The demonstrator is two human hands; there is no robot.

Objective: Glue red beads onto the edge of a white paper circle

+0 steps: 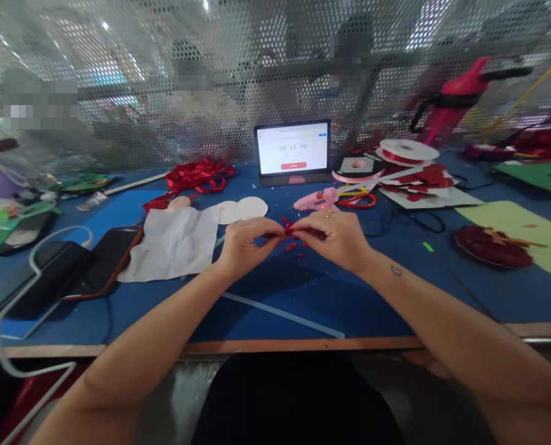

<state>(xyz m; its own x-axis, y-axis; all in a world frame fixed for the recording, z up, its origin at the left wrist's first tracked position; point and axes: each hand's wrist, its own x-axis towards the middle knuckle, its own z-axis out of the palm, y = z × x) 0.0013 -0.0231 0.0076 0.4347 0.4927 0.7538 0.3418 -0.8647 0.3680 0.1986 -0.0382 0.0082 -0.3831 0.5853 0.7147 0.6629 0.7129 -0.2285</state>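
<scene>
My left hand (243,246) and my right hand (339,240) meet over the middle of the blue table, fingertips almost touching. Both pinch a small red piece (289,230), mostly hidden between the fingers; its exact kind is too small to make out. Several loose red bits (292,246) lie on the table just under and around the fingertips. Right behind my right hand rests a pink hot glue gun (313,200), its nozzle pointing left and a small light glowing on it. A translucent glue stick (284,314) lies nearer the front edge.
On the left are a white cloth (177,244), white round cutouts (250,208), a phone (106,259) and red ribbon (198,175). A tablet (294,150) showing a timer stands behind. To the right are ribbon spools (407,150), scissors (358,199) and a dark red oval (491,247).
</scene>
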